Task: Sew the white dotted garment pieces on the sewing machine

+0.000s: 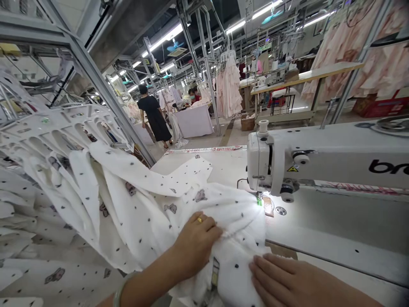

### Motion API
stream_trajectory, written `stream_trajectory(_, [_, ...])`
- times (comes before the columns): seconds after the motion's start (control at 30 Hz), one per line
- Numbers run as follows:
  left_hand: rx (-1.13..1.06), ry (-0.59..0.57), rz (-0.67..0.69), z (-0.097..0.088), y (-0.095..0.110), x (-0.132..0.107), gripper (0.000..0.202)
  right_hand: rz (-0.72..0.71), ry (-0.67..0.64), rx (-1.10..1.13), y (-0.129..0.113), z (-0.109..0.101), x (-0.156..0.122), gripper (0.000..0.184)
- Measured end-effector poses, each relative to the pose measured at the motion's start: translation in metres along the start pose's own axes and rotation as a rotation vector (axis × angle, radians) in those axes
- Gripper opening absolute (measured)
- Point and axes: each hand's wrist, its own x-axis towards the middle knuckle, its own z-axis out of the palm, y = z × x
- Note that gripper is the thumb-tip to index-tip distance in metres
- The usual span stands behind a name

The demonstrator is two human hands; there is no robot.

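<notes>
A white fabric piece [150,204] printed with small dark dots and grey animals lies bunched on the sewing table in front of the needle. My left hand [196,241], wearing a ring, grips a fold of this cloth. My right hand [287,279] lies flat on the cloth's near right edge, fingers together. The white sewing machine [319,160] stands at the right, its lit presser foot [259,199] just beyond the cloth's far edge.
More printed white pieces [38,170] hang over a rack at the left. A measuring tape [204,149] runs along the table's far edge. Beyond, a person in black [155,115] walks the aisle and another sits at a covered table [194,120]. Pink garments [228,87] hang behind.
</notes>
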Motion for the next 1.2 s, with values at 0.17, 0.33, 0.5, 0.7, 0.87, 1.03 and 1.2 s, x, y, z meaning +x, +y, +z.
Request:
stream_trajectory(0.17, [-0.227,0.157,0.096,-0.013,0.013,0.03,0.018,0.085,0.06,0.028,0.014,-0.027,0.015,0.053])
stream_trajectory(0.33, [-0.29,-0.146,0.148,0.003,0.029,0.043,0.02,0.136,-0.042,0.197,0.02,-0.024,0.01,0.04])
stream_trajectory(0.5, [-0.492,-0.152,0.168,0.014,0.026,0.045,0.047,0.074,-0.112,0.149,0.02,-0.016,0.002,0.039])
stream_trajectory(0.7, [-0.115,-0.325,0.25,0.018,0.027,0.053,0.045,0.1,-0.112,0.155,0.018,-0.016,0.001,0.035])
stream_trajectory(0.87, [-0.021,-0.367,0.233,0.019,0.029,0.062,0.039,0.114,-0.124,0.157,0.018,-0.015,0.0,0.035])
stream_trajectory(1.03, [-0.214,-0.265,0.249,0.019,0.023,0.061,0.041,0.109,-0.122,0.145,0.019,-0.017,0.0,0.034])
stream_trajectory(1.2, [-0.45,-0.262,0.212,0.023,0.018,0.059,0.043,0.128,-0.109,0.161,0.018,-0.015,-0.001,0.036])
